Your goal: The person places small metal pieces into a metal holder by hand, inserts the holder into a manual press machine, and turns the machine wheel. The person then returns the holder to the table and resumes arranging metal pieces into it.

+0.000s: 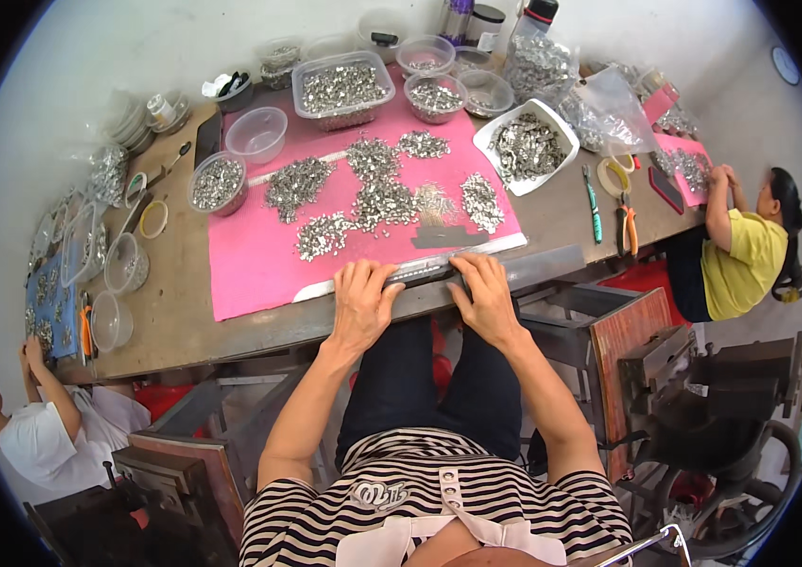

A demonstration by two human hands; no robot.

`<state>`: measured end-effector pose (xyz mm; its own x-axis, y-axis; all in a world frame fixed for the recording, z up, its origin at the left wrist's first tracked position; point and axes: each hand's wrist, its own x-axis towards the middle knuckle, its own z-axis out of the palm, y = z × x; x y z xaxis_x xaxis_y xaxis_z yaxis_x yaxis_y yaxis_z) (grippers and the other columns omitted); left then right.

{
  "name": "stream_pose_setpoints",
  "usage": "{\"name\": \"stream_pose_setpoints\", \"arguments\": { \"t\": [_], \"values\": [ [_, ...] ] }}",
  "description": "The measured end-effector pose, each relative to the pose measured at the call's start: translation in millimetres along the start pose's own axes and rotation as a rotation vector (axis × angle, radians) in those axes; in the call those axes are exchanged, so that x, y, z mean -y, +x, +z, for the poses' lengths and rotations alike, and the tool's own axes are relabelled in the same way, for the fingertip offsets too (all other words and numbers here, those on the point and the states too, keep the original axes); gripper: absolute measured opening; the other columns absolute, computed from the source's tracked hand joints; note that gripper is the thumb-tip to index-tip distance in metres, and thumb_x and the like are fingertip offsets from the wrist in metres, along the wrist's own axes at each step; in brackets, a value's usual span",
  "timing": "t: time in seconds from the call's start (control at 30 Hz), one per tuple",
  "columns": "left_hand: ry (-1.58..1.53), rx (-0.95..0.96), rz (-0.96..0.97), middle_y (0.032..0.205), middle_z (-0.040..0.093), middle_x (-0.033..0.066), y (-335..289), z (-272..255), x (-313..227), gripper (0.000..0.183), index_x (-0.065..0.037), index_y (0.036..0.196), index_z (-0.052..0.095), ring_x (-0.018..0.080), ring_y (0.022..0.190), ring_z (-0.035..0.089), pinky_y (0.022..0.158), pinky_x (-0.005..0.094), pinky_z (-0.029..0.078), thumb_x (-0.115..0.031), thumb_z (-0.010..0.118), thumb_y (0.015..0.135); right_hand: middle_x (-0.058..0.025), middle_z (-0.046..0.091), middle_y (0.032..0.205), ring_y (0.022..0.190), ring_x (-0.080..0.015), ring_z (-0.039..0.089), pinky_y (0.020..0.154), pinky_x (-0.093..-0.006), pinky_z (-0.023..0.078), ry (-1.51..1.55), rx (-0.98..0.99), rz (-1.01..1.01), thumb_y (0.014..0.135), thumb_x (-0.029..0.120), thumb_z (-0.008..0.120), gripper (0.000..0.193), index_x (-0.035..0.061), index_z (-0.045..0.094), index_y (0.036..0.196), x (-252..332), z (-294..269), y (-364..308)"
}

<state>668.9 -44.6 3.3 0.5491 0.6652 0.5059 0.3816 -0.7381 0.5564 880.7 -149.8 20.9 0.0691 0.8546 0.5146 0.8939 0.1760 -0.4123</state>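
At the near edge of the table, a dark narrow bar (422, 275) with a row of small shiny pieces along it lies between my hands. My left hand (363, 300) grips its left end, fingers curled over the top. My right hand (486, 297) holds the right end, thumb on the near side. Just beyond spreads a pink sheet (240, 255) bearing several heaps of small silver metal parts (299, 186). Closest to my hands is a small pale heap (434, 203), with a dark flat strip (446, 237) in front of it.
Clear tubs of metal parts (342, 90) and a white tray (526, 146) stand at the back. Orange-handled pliers (626, 227), a green-handled tool (593, 203) and tape rolls (613, 178) lie rightward. Two co-workers sit at the sides, one in a yellow shirt (746, 260), one in white (47, 449).
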Motion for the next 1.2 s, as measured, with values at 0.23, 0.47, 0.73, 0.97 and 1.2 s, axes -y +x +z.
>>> {"name": "stream_pose_setpoints", "arguments": {
  "t": [0.23, 0.47, 0.73, 0.97, 1.2],
  "values": [
    [0.121, -0.095, -0.013, 0.097, 0.062, 0.0083, 9, 7, -3, 0.028, -0.007, 0.115, 0.072, 0.0283, 0.094, 0.057, 0.087, 0.0437, 0.042, -0.014, 0.073, 0.088, -0.0143, 0.06, 0.125, 0.118, -0.0357, 0.056, 0.101, -0.0463, 0.043, -0.02, -0.074, -0.008, 0.076, 0.018, 0.085, 0.059, 0.0028, 0.061, 0.128, -9, 29, 6],
    [0.039, -0.077, 0.026, 0.111, 0.068, 0.0103, 2, 13, -5, 0.028, -0.006, 0.114, 0.071, 0.031, 0.111, 0.061, 0.102, 0.0467, 0.042, -0.012, 0.075, 0.087, -0.0147, 0.062, 0.12, 0.113, -0.0345, 0.058, 0.096, -0.0446, 0.045, -0.007, -0.13, -0.004, 0.073, 0.016, 0.088, 0.067, 0.0025, 0.058, 0.132, -10, 36, 3],
    [-0.369, -0.43, 0.028, 0.133, 0.064, 0.0202, -39, -4, -9, 0.031, 0.001, 0.132, 0.055, 0.0384, 0.128, 0.06, 0.114, 0.0532, 0.041, -0.008, 0.059, 0.102, -0.0112, 0.063, 0.116, 0.111, -0.0308, 0.059, 0.095, -0.0433, 0.042, -0.04, -0.116, -0.037, 0.08, 0.025, 0.084, 0.057, 0.0045, 0.06, 0.127, -14, 36, 1],
    [-0.948, -0.434, -0.797, 0.125, 0.065, 0.0234, -84, -50, 9, 0.033, 0.004, 0.132, 0.05, 0.0283, 0.104, 0.072, 0.083, 0.0347, 0.061, -0.021, 0.04, 0.113, -0.0117, 0.063, 0.116, 0.109, -0.031, 0.059, 0.093, -0.0432, 0.043, -0.048, -0.148, -0.037, 0.078, 0.024, 0.086, 0.053, 0.005, 0.064, 0.122, -16, 36, 0],
    [-0.15, -0.22, -0.142, 0.113, 0.07, 0.0109, -43, -22, -18, 0.034, -0.006, 0.118, 0.066, 0.0297, 0.105, 0.065, 0.093, 0.0433, 0.05, -0.01, 0.078, 0.086, -0.0112, 0.063, 0.116, 0.11, -0.0309, 0.059, 0.093, -0.0427, 0.043, -0.034, -0.138, -0.017, 0.079, 0.024, 0.085, 0.05, 0.0052, 0.064, 0.121, -12, 36, 0]
  ]
}}
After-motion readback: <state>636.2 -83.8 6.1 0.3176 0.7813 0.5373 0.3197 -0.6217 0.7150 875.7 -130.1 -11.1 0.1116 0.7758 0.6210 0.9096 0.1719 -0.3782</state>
